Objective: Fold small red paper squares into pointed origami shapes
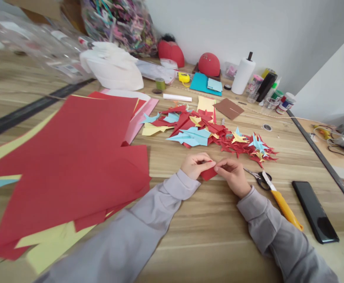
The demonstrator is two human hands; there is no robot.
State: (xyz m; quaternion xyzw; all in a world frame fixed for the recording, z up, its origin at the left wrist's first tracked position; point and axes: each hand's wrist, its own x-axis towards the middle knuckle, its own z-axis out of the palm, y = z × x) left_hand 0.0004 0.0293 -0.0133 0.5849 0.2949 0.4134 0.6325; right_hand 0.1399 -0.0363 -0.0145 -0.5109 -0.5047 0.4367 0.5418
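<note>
Your left hand and right hand are nearly closed, fingertips pinching the small red paper between them, at the middle of the wood-grained tabletop. It should feel almost weightless, thin yet crisp, easily creased or torn; take it lightly by opposite edges. At your left lie broad, flat, matte red sheets; right of your hands, a cutter with a ribbed, hard-looking yellow handle. Beyond your fingers spread sharp-pointed folded papers, and far right stands a smooth white cylinder
</note>
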